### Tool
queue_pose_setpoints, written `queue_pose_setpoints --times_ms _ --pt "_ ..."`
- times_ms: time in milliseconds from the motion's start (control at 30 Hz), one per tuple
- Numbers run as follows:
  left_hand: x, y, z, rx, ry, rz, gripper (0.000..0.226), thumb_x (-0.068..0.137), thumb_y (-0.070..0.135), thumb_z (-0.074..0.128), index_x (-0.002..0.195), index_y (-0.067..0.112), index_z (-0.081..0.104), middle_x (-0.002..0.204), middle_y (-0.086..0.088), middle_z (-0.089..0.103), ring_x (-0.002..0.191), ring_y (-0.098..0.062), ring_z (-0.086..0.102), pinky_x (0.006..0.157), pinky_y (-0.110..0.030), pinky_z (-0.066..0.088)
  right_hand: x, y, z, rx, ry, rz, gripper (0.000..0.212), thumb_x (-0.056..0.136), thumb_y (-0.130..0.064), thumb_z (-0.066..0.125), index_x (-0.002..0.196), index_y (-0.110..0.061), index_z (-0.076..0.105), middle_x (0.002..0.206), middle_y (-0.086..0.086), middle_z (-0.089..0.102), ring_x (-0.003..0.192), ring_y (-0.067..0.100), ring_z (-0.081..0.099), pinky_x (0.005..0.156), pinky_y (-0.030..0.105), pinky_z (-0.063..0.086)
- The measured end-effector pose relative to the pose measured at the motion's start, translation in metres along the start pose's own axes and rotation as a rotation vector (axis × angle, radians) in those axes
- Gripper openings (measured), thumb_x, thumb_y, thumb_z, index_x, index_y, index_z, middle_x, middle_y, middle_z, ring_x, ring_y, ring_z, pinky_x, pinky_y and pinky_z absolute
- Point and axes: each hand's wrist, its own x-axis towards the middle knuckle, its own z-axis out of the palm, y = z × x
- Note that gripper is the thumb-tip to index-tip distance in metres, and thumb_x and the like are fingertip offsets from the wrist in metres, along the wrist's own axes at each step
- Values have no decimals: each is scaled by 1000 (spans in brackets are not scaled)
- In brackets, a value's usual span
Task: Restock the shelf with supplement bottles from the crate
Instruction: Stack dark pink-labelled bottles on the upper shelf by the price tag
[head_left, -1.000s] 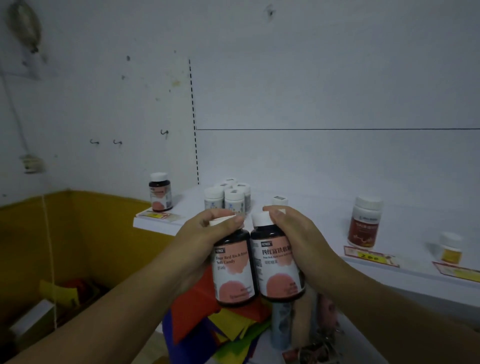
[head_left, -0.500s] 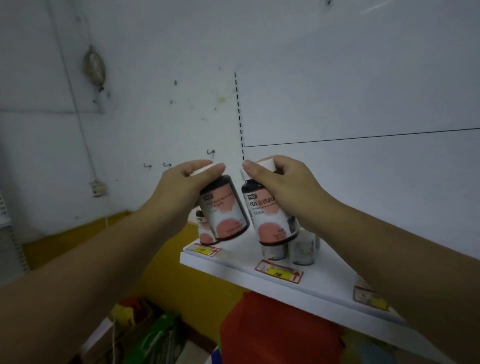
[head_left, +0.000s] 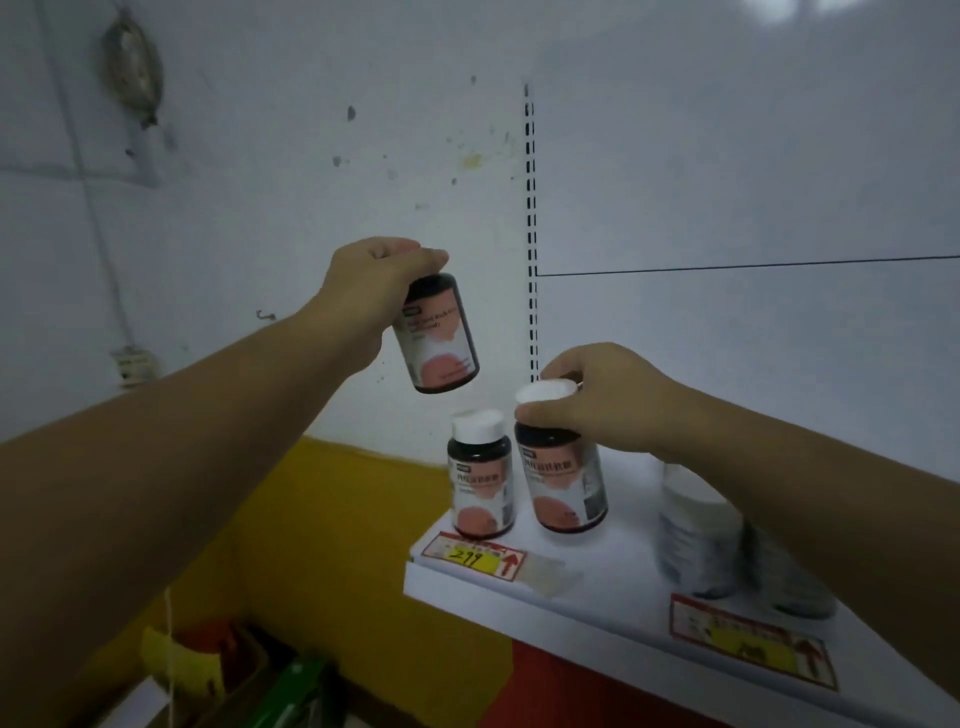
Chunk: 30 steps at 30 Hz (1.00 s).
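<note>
Gripping from above: left fingers (head_left: 428, 258) clamp raised bottle (head_left: 439, 338), right fingers (head_left: 537, 415) clamp lower bottle (head_left: 563, 483).

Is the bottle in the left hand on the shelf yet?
Off: left hand holds that bottle midair, clear of the shelf.

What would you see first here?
The left hand holds a dark bottle by its top, up in the air before the white wall. The right hand grips the white cap of a second bottle, low over the shelf, beside a third bottle behind a yellow price tag.
</note>
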Motion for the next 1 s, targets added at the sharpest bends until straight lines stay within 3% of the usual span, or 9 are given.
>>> queue_pose_setpoints --times_ms 133,267,367,467,533,600,733,900,1000 --pt "43 -35 -2 -26 -109 -32 14 72 23 75 79 19 64 93 -6 68 87 -22 65 77 -36 54 12 2 21 -75 3 125 48 72 -39 73 102 -2 66 108 15 66 94 21 62 83 38 52" --pt "66 -81 20 21 -307 -117 11 73 21 73 74 15 64 85 -6 66 85 -24 63 77 -37 52 12 12 37 -98 41 196 43 75 -38 70 102 -6 66 109 10 67 91 18 62 79 28 50" --pt "64 -111 39 50 -456 -218 10 73 19 73 77 18 64 92 -7 67 88 -23 62 74 -36 53 11 16 40 -46 65 214 35 78 -39 67 105 -18 65 105 -2 66 86 3 59 73 17 47" --pt "60 -129 53 101 -621 -305 15 71 16 75 83 20 66 96 -7 67 89 -22 63 66 -32 54 12 19 47 -110 76 206 36 80 -41 60 113 -29 61 112 -13 60 99 6 56 78 20 42" --pt "58 -133 58 163 -730 -325 20 69 17 76 86 19 67 98 -7 68 93 -24 63 74 -38 57 10 19 52 -163 129 196 34 79 -43 57 111 -32 60 108 -16 60 99 6 55 76 20 41" --pt "57 -133 61 206 -827 -334 21 69 18 77 87 17 68 99 -9 68 96 -27 63 84 -42 56 8 18 57 -205 170 181 40 76 -47 52 113 -33 59 109 -16 61 98 5 55 78 23 43" --pt "56 -135 66 229 -939 -294 15 69 19 76 82 14 69 95 -11 71 90 -27 64 77 -38 53 1 15 67 -284 246 148 50 72 -52 46 116 -31 57 113 -13 62 96 8 56 85 31 48" --pt "54 -134 69 305 -1020 -229 20 71 24 75 86 12 68 92 -10 70 83 -24 65 72 -35 52 -4 12 71 -297 257 128 39 73 -52 44 105 -32 57 103 -11 63 89 7 57 79 32 49" --pt "54 -133 68 343 -1056 -210 18 74 30 73 83 15 68 92 -9 71 86 -25 66 77 -39 54 -3 12 72 -301 225 114 33 77 -49 43 99 -29 56 101 -8 62 88 9 56 78 34 48"
